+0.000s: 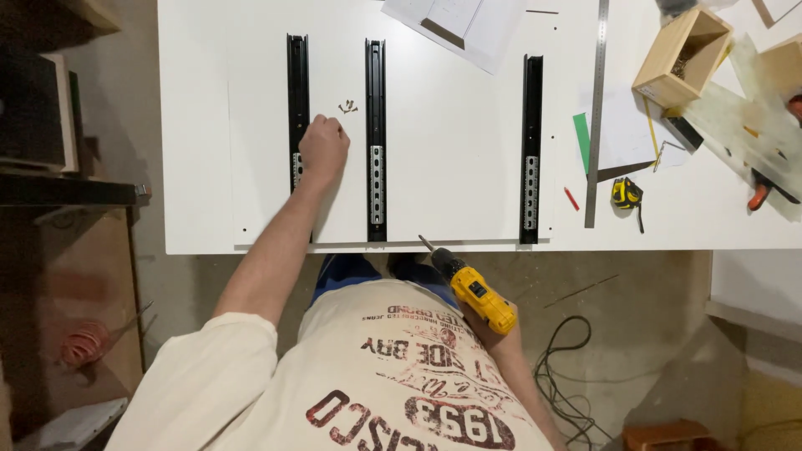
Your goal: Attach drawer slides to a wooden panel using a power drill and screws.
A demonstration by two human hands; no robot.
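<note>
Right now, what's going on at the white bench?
A person's left hand rests closed on the white panel beside the leftmost black metal drawer slide, near a small cluster of dark screws. The right hand holds a yellow cordless drill at the panel's near edge. Two more black slides lie parallel.

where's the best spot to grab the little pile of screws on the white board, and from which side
Pinch the screws one at a time by the shank, coming straight down from above. They lie flat and loose on the white board, between the two left drawer slides, just past the left hand, which is nearest them.
</note>
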